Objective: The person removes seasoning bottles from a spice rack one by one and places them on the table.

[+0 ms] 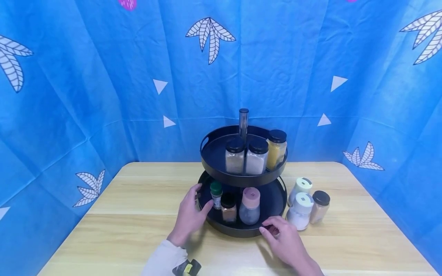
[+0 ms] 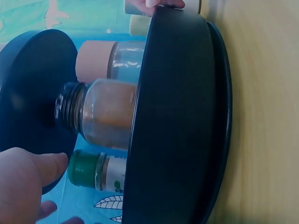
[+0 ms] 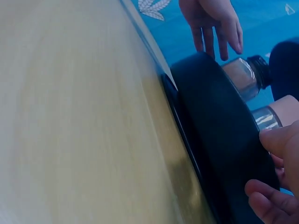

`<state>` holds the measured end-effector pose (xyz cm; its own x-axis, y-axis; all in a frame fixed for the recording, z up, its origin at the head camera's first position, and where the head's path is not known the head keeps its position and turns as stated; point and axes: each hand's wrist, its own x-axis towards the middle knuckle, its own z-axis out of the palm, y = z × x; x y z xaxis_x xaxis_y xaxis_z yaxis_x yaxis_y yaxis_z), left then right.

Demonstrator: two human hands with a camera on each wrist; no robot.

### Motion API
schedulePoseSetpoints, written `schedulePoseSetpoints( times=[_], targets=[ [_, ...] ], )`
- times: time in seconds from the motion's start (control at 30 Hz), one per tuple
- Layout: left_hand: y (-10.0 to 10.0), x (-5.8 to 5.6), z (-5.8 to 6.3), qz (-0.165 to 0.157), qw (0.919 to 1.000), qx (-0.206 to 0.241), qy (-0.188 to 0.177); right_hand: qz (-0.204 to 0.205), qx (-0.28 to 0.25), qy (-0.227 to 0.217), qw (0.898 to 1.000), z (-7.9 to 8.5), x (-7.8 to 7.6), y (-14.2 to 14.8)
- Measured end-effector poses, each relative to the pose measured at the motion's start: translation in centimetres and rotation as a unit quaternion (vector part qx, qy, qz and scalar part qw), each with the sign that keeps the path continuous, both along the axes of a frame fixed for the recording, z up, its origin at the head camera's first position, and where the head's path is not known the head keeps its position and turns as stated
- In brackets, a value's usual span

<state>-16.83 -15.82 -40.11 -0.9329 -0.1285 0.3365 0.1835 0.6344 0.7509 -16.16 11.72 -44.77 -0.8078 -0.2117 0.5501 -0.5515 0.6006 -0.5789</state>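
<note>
A black two-tier spice rack (image 1: 229,230) stands on the table. My left hand (image 1: 190,214) is at the left side of its lower tray, thumb extended close to a small green-capped jar (image 1: 216,194); its fingers are spread and hold nothing. At the front right, my right hand (image 1: 284,239) pinches the lower tray's rim between curled fingers and thumb. Also on this tray are a black-capped jar of brown spice (image 1: 229,214) and a pink-capped jar (image 1: 250,213). The upper tray (image 1: 221,174) carries three black-lidded jars, one with yellow contents (image 1: 276,153).
Right of the rack, two pale-capped shakers (image 1: 299,216) and a black-lidded jar (image 1: 319,207) stand together on the wooden table (image 1: 138,214). A blue patterned cloth (image 1: 286,57) hangs behind and at both sides. From the upper tray rises a central post (image 1: 243,122).
</note>
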Motion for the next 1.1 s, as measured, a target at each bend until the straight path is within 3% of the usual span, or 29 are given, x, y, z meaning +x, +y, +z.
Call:
schedulePoseSetpoints(
  times=[0.2, 0.43, 0.6, 0.8, 1.1],
  targets=[
    [0.1, -1.4, 0.3, -0.042, 0.9981, -0.041, 0.020, -0.013, -0.011, 0.016, 1.000, 0.0, -0.8, 0.9],
    [0.5, -2.6, -0.3, -0.083, 0.9906, -0.097, 0.050, -0.019, -0.023, -0.025, 0.999, -0.4, -0.9, 1.3],
    [0.8, -3.1, -0.7, -0.091, 0.9891, -0.106, 0.046, -0.013, -0.038, -0.040, 0.998, -0.7, -0.9, 1.3],
    [1.2, -3.4, -0.9, -0.088, 0.9891, -0.108, 0.047, 0.000, -0.048, -0.012, 0.999, -1.0, -0.8, 1.2],
    [1.7, -3.8, -1.0, -0.088, 0.9889, -0.092, 0.076, 0.000, -0.052, -0.001, 0.999, -1.2, -0.9, 1.3]
  ],
)
